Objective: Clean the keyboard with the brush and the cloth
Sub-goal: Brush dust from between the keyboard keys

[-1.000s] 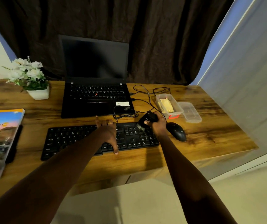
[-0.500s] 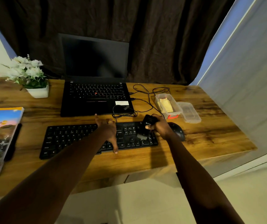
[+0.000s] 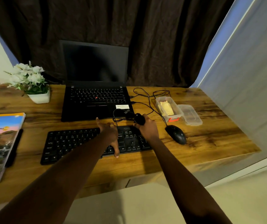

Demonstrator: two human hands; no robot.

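My left grip [image 3: 109,133] lies flat and released on the middle of the black keyboard [image 3: 68,143], fingers straight over its far edge and thumb at the near edge. My right grip [image 3: 148,126] is clenched round the small black brush [image 3: 139,119], at the keyboard's far edge towards 1 o'clock. I cannot make out the bristles.

The main hazard I see is the tangle of cables [image 3: 121,116] just beside the brush, at the keyboard's 12 o'clock. A careless sweep could hook a loop and drag the mouse [image 3: 176,135] at 3 o'clock, or tug a plug at the laptop [image 3: 95,101]. Brushing away from me would also throw dust onto the laptop's keys. If the flat palm lightens, the keyboard may skate on the wooden surface [image 3: 210,135].

At 2 o'clock an open clear plastic box [image 3: 177,109] holds a folded yellow cloth [image 3: 166,108], untouched. Its lid [image 3: 190,114] lies alongside, apparently holding nothing. At 10 o'clock a white pot [image 3: 39,98] holds white flowers.
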